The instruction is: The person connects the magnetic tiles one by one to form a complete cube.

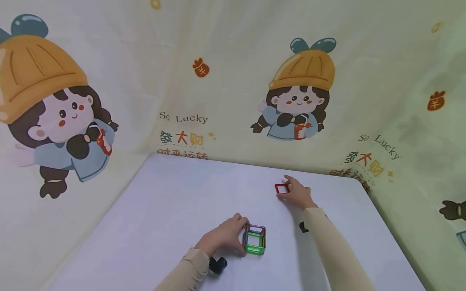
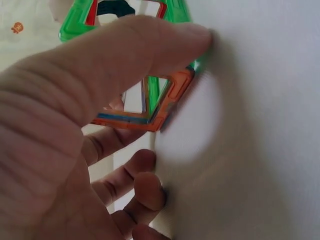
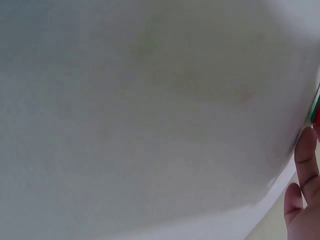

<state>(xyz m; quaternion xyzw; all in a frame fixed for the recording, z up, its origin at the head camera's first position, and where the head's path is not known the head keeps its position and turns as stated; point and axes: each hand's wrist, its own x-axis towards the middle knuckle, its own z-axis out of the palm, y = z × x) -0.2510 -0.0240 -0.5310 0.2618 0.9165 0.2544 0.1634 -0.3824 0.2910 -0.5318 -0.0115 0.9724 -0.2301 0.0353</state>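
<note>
A box of see-through magnetic tiles (image 1: 255, 248) with green, red and blue frames stands near the middle of the table. My left hand (image 1: 226, 234) grips its left side; in the left wrist view the thumb lies across the box's orange-framed tile (image 2: 175, 95) and the other fingers curl behind. Farther back and to the right, my right hand (image 1: 296, 194) holds a red square magnetic tile (image 1: 276, 188) between thumb and fingers. The right wrist view catches only some fingers (image 3: 306, 160) and a red and green bit of tile (image 3: 316, 111) at its right edge.
The white table (image 1: 174, 194) runs back to a hanging cloth (image 1: 233, 81) printed with cartoon figures and lettering. A black wrist device (image 1: 218, 265) sits under the left wrist, and another black piece (image 1: 303, 227) shows beside the right sleeve.
</note>
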